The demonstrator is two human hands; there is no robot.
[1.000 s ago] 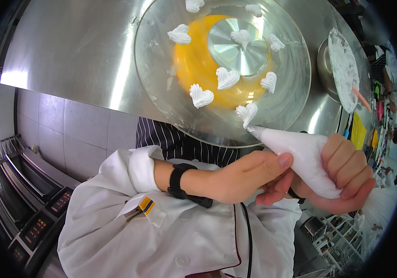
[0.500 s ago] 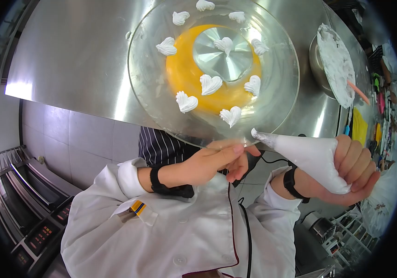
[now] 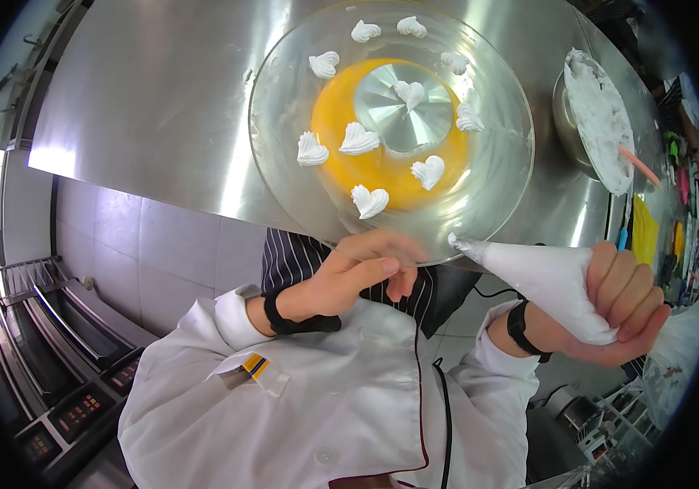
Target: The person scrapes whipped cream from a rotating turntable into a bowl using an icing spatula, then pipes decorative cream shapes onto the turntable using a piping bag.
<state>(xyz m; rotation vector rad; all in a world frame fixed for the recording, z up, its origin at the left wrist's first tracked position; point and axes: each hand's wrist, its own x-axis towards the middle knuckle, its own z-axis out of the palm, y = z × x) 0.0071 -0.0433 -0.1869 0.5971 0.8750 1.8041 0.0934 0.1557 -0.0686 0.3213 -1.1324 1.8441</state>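
Note:
A clear glass cake turntable point(image 3: 496, 191) carries several piped white cream hearts, such as one heart point(image 3: 370, 201) near its front. Through the glass a yellow ring surrounds a silvery centre disc. My left hand point(image 3: 357, 273) is at the front rim, its curled fingers gripping the edge; some fingertips show through the glass, slightly blurred. My right hand point(image 3: 622, 301) is wrapped round the wide end of a white piping bag point(image 3: 537, 273). The bag points left, and its cream-smeared metal tip sits by the turntable's front right rim.
A metal bowl point(image 3: 565, 122) heaped with white cream point(image 3: 598, 122) stands on the steel table point(image 3: 145, 106) to the right, an orange-pink handle point(image 3: 639, 165) sticking out. Beyond it are a yellow cloth point(image 3: 644, 220) and assorted tools. Control-panelled equipment point(image 3: 80, 407) stands lower left.
The turntable has turned clockwise, carrying the front hearts leftward. My left hand has moved left along with its rim. My right hand still holds the piping bag in nearly the same place.

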